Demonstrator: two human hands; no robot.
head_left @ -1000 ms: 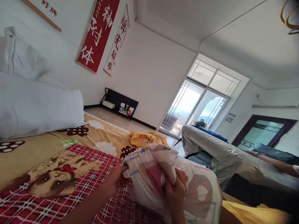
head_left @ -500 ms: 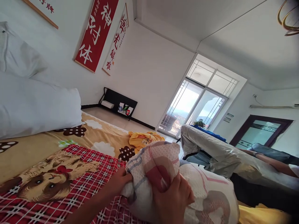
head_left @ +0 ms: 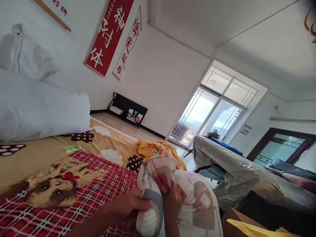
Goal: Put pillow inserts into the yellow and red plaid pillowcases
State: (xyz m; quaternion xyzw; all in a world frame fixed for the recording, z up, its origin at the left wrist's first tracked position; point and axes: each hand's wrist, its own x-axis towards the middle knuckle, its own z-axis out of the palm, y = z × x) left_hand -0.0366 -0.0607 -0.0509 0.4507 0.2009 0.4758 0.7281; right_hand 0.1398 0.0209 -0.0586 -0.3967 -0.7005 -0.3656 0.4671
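A bunched white patterned cloth (head_left: 202, 204), printed with pink, grey and blue shapes, fills the lower middle of the head view. My left hand (head_left: 134, 201) is closed on its left side, the thumb lying over a grey-blue band. My right hand (head_left: 174, 197) grips the same cloth higher up, beside a dark red fold. Some fingers of both hands are hidden in the folds. To the left of the hands lies a red plaid blanket (head_left: 98, 184) with a dog print.
A yellow cloth (head_left: 158, 148) lies crumpled beyond my hands on the bed. White pillows (head_left: 44, 108) lean at the left. A plastic-covered piece of furniture (head_left: 222, 158) stands to the right, with another person's arm (head_left: 291, 177) behind it. A cardboard box (head_left: 229, 217) sits lower right.
My left hand has shifted down a little and now pinches a grey-blue part of the cloth. The right hand has moved slightly left, and the bunched top sits lower and smaller.
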